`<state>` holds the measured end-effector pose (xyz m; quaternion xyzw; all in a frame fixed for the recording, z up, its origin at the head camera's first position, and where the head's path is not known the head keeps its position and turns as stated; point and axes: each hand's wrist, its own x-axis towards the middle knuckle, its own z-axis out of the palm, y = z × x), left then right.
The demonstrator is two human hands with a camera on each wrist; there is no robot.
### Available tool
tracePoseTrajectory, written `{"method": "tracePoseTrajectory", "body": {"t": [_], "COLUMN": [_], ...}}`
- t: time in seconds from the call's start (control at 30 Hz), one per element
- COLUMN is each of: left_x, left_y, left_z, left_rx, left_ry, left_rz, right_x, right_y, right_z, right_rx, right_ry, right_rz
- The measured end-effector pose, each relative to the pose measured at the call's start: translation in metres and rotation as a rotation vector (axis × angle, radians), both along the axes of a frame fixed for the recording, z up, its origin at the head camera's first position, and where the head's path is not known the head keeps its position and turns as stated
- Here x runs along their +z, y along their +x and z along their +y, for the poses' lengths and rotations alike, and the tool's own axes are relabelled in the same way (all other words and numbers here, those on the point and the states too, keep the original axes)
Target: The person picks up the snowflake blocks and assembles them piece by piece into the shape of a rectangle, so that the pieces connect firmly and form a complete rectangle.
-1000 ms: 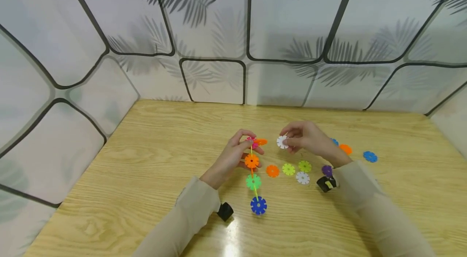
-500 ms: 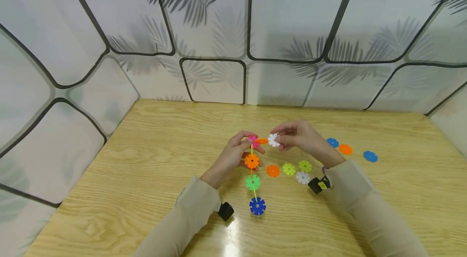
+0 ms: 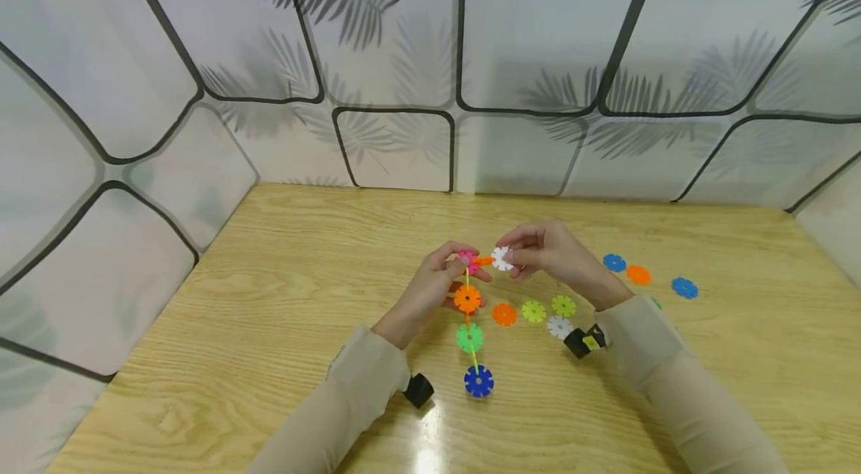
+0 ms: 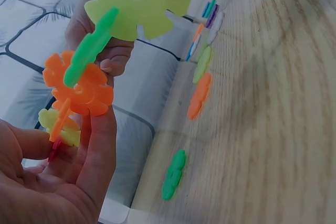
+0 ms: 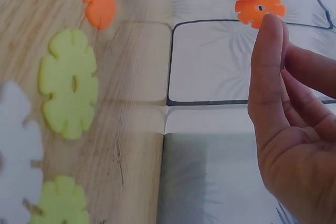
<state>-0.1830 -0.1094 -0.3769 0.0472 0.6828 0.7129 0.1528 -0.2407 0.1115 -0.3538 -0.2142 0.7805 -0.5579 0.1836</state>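
A chain of notched plastic discs hangs from my left hand (image 3: 425, 291), which pinches the pink disc (image 3: 472, 259) at its far end. Down the chain come an orange disc (image 3: 467, 299), a green disc (image 3: 469, 338) and a dark blue disc (image 3: 479, 382), joined by yellow and orange discs seen edge-on. Another orange disc (image 3: 484, 261) sticks out rightward from the pink one. Against its outer edge is a white disc (image 3: 501, 259), pinched between thumb and fingers of my right hand (image 3: 554, 257). From the right wrist, my fingers hide the white disc beside the orange disc (image 5: 249, 11).
Loose on the wooden table (image 3: 323, 257) lie an orange disc (image 3: 504, 315), two yellow-green discs (image 3: 534, 311), a white disc (image 3: 560, 327) and, farther right, blue discs (image 3: 685, 288) and an orange disc (image 3: 638, 275). A green disc (image 4: 174, 174) lies below my left hand. A patterned wall (image 3: 397, 149) stands behind.
My right hand has moved left with the white disc, from a gap away up to the edge of the orange disc. My left hand keeps its hold, and the chain has barely shifted.
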Motion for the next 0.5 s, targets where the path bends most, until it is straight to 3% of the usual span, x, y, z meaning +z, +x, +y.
{"method": "tracePoseTrajectory", "body": {"t": [0.17,0.5], "left_x": [-0.0009,-0.0019], "left_y": [0.0011,0.0020], "left_z": [0.0042,0.0031], "left_rx": [0.023,0.003], "left_ry": [-0.023,-0.027], "left_rz": [-0.038,-0.071], "right_x": [-0.0015,-0.0009], "right_y": [0.0014,0.0050], "right_z": [-0.0017,-0.0077], "right_rx": [-0.006,-0.023], "right_ry": [-0.014,-0.039], "right_rz": [-0.005,-0.010]}}
